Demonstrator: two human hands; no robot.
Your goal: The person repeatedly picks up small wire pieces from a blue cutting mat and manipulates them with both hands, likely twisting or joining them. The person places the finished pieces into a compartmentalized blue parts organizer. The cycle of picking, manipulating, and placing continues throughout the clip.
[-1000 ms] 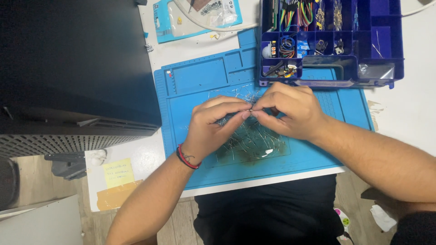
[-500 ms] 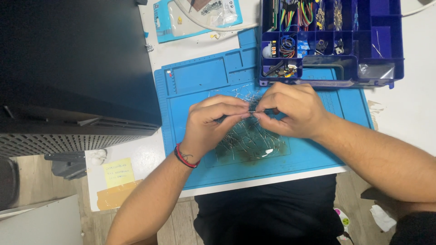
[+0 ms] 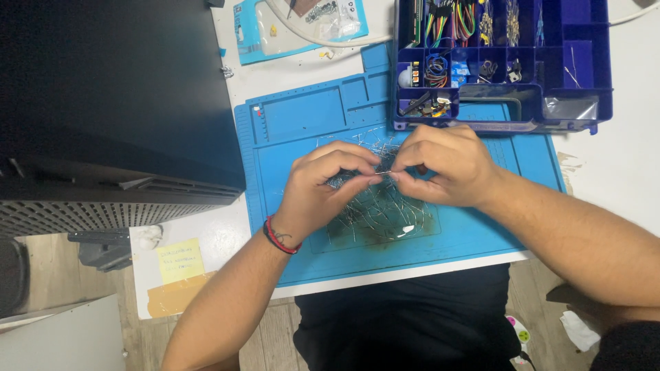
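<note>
Both hands meet over the middle of the blue mat (image 3: 302, 130). The left hand (image 3: 323, 189) and the right hand (image 3: 447, 165) have their fingertips pinched shut on 1 thin wire (image 3: 385, 172) stretched between them. Under the hands, on the mat, lies a loose pile of wire bits (image 3: 375, 213). At the mat's far edge sits a dark blue parts box (image 3: 577, 113). A black case (image 3: 103, 103) stands left of the mat.

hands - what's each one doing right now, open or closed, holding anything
Left hand: closed, fingertips pinching one end of a thin metal wire piece.
Right hand: closed, pinching the other end of the same wire piece.
</note>
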